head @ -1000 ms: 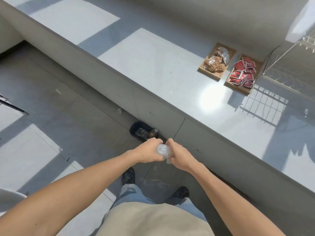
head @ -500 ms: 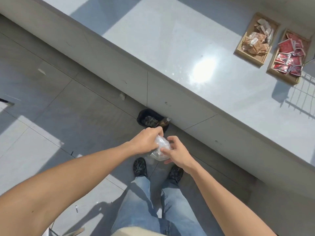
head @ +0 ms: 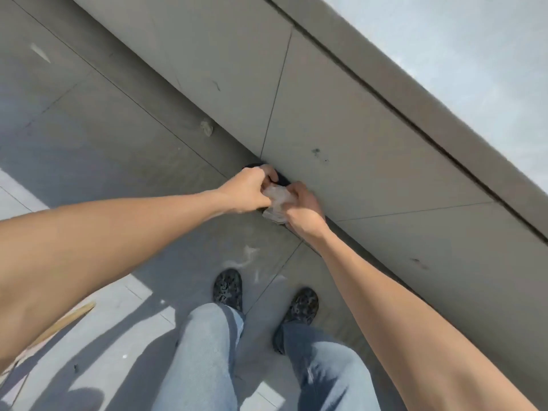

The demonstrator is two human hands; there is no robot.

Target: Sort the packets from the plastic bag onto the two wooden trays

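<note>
A crumpled clear plastic bag (head: pixel 277 201) is bunched between both my hands, low down in front of the counter's side wall. My left hand (head: pixel 247 189) grips its upper left part and my right hand (head: pixel 302 207) closes over its right side. Directly behind and under the hands sits a small black bin (head: pixel 281 180), mostly hidden by them. No packets show in the bag. The two wooden trays are out of view.
The grey counter wall (head: pixel 341 120) runs diagonally across the view, with the pale countertop (head: pixel 474 54) at the upper right. My two feet (head: pixel 228 289) stand on the tiled floor. A crumpled scrap (head: pixel 206 128) lies at the wall's base, and a wooden stick (head: pixel 59 324) at lower left.
My view has tilted down and moved nearer the counter wall, so the trays have left the frame. Both hands have carried the crumpled bag forward over the black bin.
</note>
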